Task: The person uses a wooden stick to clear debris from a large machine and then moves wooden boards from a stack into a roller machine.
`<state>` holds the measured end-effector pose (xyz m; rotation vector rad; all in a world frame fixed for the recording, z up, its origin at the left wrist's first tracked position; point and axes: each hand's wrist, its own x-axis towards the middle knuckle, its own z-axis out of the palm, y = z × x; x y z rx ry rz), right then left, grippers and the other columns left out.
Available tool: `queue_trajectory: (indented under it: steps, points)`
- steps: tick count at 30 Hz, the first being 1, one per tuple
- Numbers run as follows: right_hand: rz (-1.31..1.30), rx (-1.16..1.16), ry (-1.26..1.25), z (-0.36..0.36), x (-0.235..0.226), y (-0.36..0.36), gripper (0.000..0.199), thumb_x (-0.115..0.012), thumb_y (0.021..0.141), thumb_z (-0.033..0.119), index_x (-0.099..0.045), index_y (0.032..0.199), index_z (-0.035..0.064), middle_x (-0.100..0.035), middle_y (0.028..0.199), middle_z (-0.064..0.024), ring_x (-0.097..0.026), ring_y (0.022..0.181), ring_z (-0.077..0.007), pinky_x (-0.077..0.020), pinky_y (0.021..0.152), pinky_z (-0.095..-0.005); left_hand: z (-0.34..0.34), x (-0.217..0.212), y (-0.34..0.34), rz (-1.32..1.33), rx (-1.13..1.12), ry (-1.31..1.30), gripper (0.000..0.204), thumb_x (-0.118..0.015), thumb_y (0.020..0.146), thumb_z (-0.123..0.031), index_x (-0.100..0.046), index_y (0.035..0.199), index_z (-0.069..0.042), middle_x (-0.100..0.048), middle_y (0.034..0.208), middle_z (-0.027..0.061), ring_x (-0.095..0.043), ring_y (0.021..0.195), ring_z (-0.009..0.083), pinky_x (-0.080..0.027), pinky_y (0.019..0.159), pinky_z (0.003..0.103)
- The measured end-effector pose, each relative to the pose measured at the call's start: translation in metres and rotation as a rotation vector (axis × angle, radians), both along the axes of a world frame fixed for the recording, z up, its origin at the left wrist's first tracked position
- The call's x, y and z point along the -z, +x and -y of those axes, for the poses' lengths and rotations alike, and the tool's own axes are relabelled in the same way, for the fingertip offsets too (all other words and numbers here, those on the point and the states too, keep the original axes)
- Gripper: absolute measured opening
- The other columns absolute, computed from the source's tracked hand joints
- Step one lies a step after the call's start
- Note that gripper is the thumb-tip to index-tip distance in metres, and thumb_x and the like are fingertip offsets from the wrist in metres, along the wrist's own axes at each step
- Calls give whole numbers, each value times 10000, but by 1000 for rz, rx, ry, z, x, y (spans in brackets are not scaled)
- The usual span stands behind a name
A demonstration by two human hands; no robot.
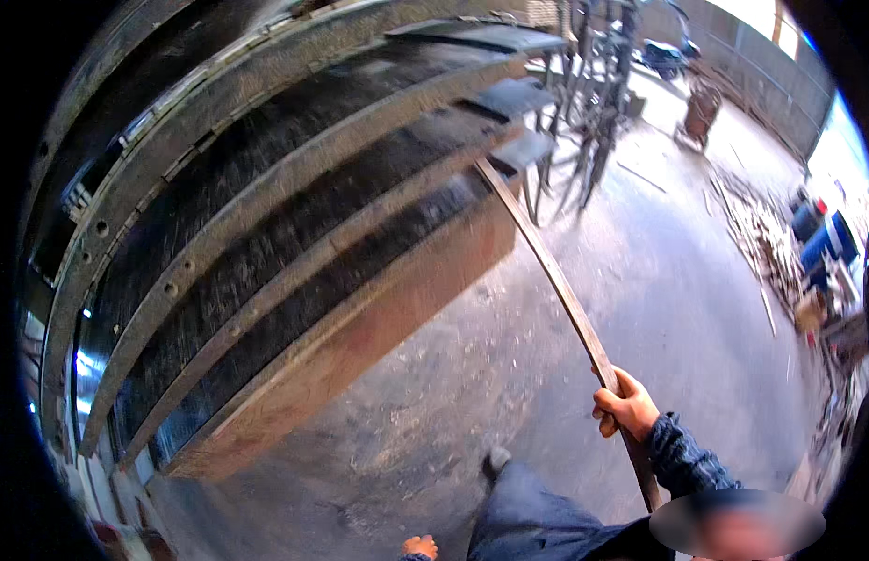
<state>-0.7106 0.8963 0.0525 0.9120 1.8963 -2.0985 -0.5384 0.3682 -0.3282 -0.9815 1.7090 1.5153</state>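
My right hand (627, 404) is wrapped round a long, thin wooden strip (556, 271). The strip's near end runs down beside my dark sleeve, and its far end reaches up to the corner of a large machine with stacked dark plates (285, 187). At that corner, flat dark tabs (523, 150) jut from the plates. Whether the strip touches the machine I cannot tell. Low in the picture, my left hand (420, 546) hangs with its fingers curled, apart from the machine, and nothing shows in it. Much of it is cut off by the lower edge.
A rust-brown beam (359, 346) forms the machine's lowest edge along the concrete floor (696, 280). Upright pipes or hoses (588, 103) stand past its far corner. On the right lie scattered wood scraps (747, 220), near blue drums (827, 245). A rusty cart-like object (702, 110) stands farther back.
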Motion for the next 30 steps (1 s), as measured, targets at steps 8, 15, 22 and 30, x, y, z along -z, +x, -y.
queue_trajectory:
  steps: [8,15,22,30]
  points:
    - [44,-224,61,-97,-29,-146,541,-581,990,278,-429,1464,64,-644,798,-110,-607,527,-186,-523,474,-324,-283,-143,-153,-48,-246,345,589,-655,959,-361,-432,1436,-96,-671,1253,181,-680,1103,292,-540,908,425]
    - [-135,-453,121,-214,-14,-273,605,-508,1038,262,-273,1576,118,-665,849,-125,-623,537,-184,-543,487,-323,-451,-125,-173,-214,-821,154,526,-793,832,-249,-554,1278,-105,-632,1026,48,-670,966,232,-511,832,378]
    - [-208,-536,314,-255,0,-318,614,-477,1050,245,-229,1611,218,-640,861,-118,-553,515,-121,-501,455,-292,-660,-49,-117,-128,-790,258,484,-720,944,-282,-593,1359,-68,-703,1116,92,-674,1042,208,-555,775,347]
    - [-268,-547,-40,-274,4,-352,400,-405,1106,317,-397,1505,290,-559,897,-24,-408,507,-25,-332,418,-194,-737,-56,-136,-201,-954,529,527,-747,930,-326,-589,1355,-57,-701,1114,49,-680,997,170,-549,766,312]
